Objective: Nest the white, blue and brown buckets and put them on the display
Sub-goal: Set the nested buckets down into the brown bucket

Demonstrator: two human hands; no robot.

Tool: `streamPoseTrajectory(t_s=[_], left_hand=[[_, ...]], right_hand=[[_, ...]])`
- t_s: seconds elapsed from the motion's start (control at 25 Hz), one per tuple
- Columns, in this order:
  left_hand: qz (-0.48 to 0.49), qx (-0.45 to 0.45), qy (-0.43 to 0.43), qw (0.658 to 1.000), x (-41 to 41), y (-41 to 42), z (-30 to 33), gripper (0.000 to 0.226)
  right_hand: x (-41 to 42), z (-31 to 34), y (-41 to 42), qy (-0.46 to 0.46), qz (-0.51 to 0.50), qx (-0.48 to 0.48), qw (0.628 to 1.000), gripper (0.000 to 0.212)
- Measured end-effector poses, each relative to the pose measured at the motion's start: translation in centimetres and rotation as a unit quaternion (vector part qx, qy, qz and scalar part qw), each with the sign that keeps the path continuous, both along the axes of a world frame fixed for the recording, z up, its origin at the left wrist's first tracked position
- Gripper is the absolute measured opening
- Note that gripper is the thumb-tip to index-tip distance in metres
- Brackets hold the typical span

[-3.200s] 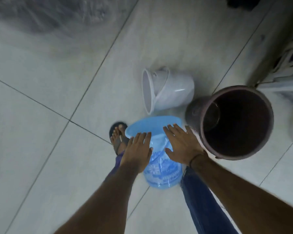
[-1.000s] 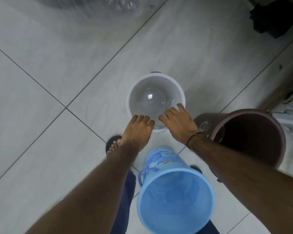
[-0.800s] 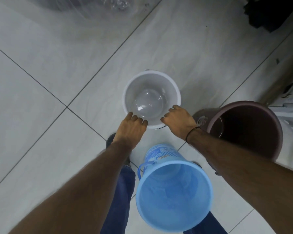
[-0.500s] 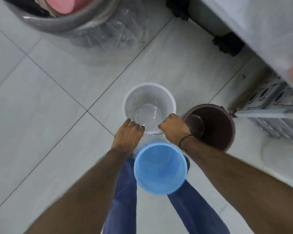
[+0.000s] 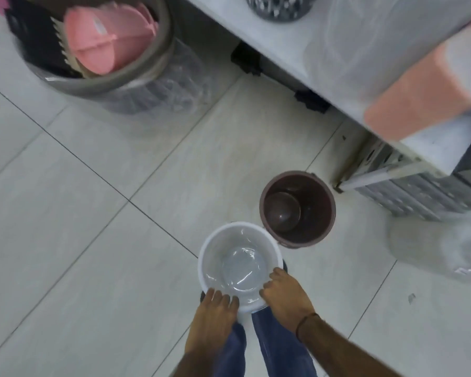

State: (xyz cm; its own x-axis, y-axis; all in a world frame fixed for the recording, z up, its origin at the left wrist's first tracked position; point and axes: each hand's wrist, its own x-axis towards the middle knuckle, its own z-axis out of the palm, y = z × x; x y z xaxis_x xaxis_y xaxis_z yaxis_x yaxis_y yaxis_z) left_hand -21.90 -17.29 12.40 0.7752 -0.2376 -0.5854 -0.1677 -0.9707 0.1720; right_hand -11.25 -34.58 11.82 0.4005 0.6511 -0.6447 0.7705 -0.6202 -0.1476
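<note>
The white bucket (image 5: 223,246) stands upright just in front of my legs, its mouth facing up. My left hand (image 5: 215,308) grips its near rim on the left and my right hand (image 5: 286,295) grips the near rim on the right. The blue bucket is hidden; I cannot tell whether it sits under the white one. The brown bucket (image 5: 321,213) stands open on the floor, touching the white bucket's far right side. The white display shelf (image 5: 324,50) runs across the upper right.
A grey tub (image 5: 136,85) wrapped in plastic holds pink items at the upper left. On the display sit a dark perforated basket (image 5: 280,6) and a pink block (image 5: 430,88). A grey crate (image 5: 424,194) and a clear plastic-wrapped item (image 5: 441,246) lie at right.
Both hands drew the white bucket toward my legs, over the spot where the blue bucket stood; the blue bucket is out of sight now. The view rose and the shelf came into frame.
</note>
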Motion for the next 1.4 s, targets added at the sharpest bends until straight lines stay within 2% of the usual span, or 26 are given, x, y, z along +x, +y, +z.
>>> streamPoseTrajectory(t_s=[0.12,0.24,0.32,0.4,0.48,0.56,0.6,0.68,0.76,0.84,1.04,1.12,1.24,1.4], left_hand=[[0.005,0.021,0.029,0.999,-2.8,-1.0,-8.2,0.022],[0.028,-0.004,0.018,0.999,-3.4,-0.1,-12.9,0.016],[0.069,-0.058,-0.031,0.995,-2.4,0.9,-14.1,0.025],[0.163,-0.082,-0.099,0.978,0.6,1.8,-14.5,0.034],[0.288,-0.068,-0.123,0.947,4.1,3.0,-16.0,0.056],[0.375,-0.101,-0.039,0.921,7.4,4.4,-18.9,0.077],[0.383,-0.120,0.017,0.916,8.5,4.8,-20.4,0.077],[0.351,-0.119,0.070,0.926,9.2,5.2,-21.9,0.055],[0.294,-0.054,0.038,0.954,9.1,5.4,-20.5,0.039],[0.268,-0.007,0.010,0.963,8.5,5.5,-17.4,0.037],[0.256,0.016,-0.016,0.966,8.8,4.4,-1.0,0.045],[0.227,0.041,-0.038,0.972,10.4,3.4,7.0,0.049],[0.178,0.061,-0.079,0.979,13.8,1.2,15.4,0.041],[0.164,0.051,-0.116,0.978,20.1,-1.7,18.5,0.036]], right_hand=[[-4.5,-8.1,-1.0,-0.012,-0.061,0.022,0.998,0.024],[-6.5,-11.1,-0.4,-0.024,-0.104,0.069,0.992,0.018],[-7.3,-12.2,0.0,-0.046,-0.210,0.128,0.968,0.019],[-6.9,-12.4,0.4,-0.088,-0.412,0.136,0.896,0.026],[-6.0,-13.9,-0.1,-0.085,-0.606,0.077,0.787,0.042],[-4.3,-16.3,-0.8,0.011,-0.743,0.052,0.668,0.060],[-3.8,-17.8,-1.2,0.066,-0.766,0.054,0.637,0.062],[-3.5,-19.6,-1.5,0.120,-0.761,0.062,0.634,0.053],[-3.6,-19.1,-1.6,0.109,-0.753,0.067,0.645,0.048],[-3.5,-16.5,-1.6,0.101,-0.742,0.076,0.659,0.046],[-1.7,-1.5,-2.8,0.092,-0.732,0.074,0.671,0.040],[-0.6,5.7,-3.7,0.074,-0.738,0.078,0.666,0.038],[1.3,13.5,-5.2,0.057,-0.750,0.095,0.652,0.037],[6.6,17.3,-7.5,0.017,-0.753,0.127,0.645,0.040]])
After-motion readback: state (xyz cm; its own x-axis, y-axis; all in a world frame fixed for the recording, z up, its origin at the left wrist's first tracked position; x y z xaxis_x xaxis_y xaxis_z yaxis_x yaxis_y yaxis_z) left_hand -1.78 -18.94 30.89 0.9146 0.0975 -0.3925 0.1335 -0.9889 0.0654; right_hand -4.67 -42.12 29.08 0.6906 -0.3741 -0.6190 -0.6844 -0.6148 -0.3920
